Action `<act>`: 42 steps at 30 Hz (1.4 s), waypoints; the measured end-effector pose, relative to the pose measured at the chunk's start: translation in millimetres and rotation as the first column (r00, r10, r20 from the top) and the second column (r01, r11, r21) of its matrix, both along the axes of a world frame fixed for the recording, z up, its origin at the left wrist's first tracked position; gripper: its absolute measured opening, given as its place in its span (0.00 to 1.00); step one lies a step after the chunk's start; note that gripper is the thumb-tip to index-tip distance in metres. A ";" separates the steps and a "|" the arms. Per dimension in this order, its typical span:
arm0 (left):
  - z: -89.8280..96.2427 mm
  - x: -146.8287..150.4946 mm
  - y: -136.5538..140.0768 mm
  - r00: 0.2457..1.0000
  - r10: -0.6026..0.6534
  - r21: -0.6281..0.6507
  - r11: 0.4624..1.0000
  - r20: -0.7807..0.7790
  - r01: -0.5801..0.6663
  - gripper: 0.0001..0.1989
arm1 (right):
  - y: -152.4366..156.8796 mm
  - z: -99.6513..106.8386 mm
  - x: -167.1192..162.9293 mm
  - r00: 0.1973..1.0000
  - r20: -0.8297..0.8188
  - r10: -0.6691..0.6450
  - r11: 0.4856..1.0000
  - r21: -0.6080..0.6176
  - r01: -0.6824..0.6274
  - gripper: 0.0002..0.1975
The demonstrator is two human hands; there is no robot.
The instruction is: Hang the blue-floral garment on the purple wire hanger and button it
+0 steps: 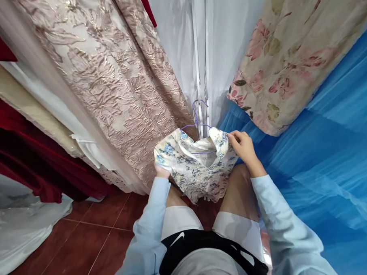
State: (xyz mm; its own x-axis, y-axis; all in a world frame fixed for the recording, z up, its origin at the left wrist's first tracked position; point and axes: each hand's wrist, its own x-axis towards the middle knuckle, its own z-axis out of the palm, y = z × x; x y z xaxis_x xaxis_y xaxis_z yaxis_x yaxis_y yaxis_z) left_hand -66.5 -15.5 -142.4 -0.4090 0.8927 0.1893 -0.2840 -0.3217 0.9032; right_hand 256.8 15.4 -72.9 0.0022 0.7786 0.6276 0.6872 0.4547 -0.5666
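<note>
A white blouse with blue and yellow flowers point(194, 170) hangs on a thin purple hanger point(196, 115) in front of my knees. The hanger's hook stands up above the neckline, and its lower bar shows inside the open collar. My right hand point(243, 146) pinches the blouse at its right shoulder between thumb and fingers. At the left sleeve, my left hand point(163, 172) reaches under the cloth; its fingers are hidden by the fabric.
A pink-gold embossed gown point(113, 81) hangs close on the left, beside dark red garments point(28, 143). White sheer cloth point(176, 27) hangs ahead. To the right are a floral dress point(274, 76) and blue tulle point(331, 160). Red-brown tiles point(103, 239) cover the floor.
</note>
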 end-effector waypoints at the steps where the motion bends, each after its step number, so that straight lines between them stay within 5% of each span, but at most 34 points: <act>1: -18.1 2.9 -9.6 0.996 0.088 -0.029 0.996 0.026 -0.087 0.29 | -6.2 -5.3 -1.4 0.999 -0.031 -0.017 1.000 0.000 0.017 0.19; 3: -53.3 21.5 -30.8 0.968 0.250 -0.072 0.966 0.026 -0.247 0.22 | -14.7 -13.9 -6.3 0.995 -0.098 -0.003 0.999 -0.034 -0.001 0.19; 5: -84.2 50.9 -47.1 0.911 0.365 -0.043 0.924 -0.193 -0.380 0.25 | -18.2 -18.8 -11.4 0.988 -0.150 0.026 0.996 -0.082 -0.039 0.21; 8: -115.8 91.2 -45.7 0.924 0.126 -0.086 0.982 -0.362 -0.168 0.27 | -20.2 -19.3 -13.9 0.983 -0.176 0.047 0.990 -0.119 -0.069 0.22; 14: -139.0 114.5 10.7 0.817 -0.209 -0.235 0.968 -0.538 0.092 0.11 | -24.8 -9.3 -2.7 0.970 -0.224 0.093 0.980 -0.152 -0.129 0.21; 27: -141.7 139.1 22.6 0.725 -0.301 -0.283 0.947 -0.620 0.152 0.04 | -23.8 -5.0 2.5 0.968 -0.228 0.105 0.980 -0.143 -0.140 0.19; 32: -142.1 110.1 -16.2 0.663 -0.369 -0.348 0.922 -0.651 0.171 0.08 | -22.9 -12.3 8.7 0.966 -0.080 -0.247 0.968 0.016 0.249 0.22; 37: -131.2 73.6 -83.0 0.614 -0.392 -0.378 0.912 -0.685 0.160 0.07 | -80.9 -67.5 -32.5 0.909 -0.244 -0.337 0.920 0.122 0.374 0.28; 42: -102.5 70.1 -131.1 0.522 -0.465 -0.403 0.885 -0.716 0.236 0.07 | -172.0 -150.8 -106.5 0.808 -0.487 -0.332 0.943 -0.159 0.292 0.24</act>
State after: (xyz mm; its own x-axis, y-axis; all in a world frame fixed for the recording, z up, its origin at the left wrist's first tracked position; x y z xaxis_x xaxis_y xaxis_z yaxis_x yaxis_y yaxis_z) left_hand 3.6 -146.7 -244.8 0.1523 0.9875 0.0414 0.5166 -0.1152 0.8484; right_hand 150.3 -156.5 -223.7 0.5502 0.7249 0.4145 0.3980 0.2087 -0.8933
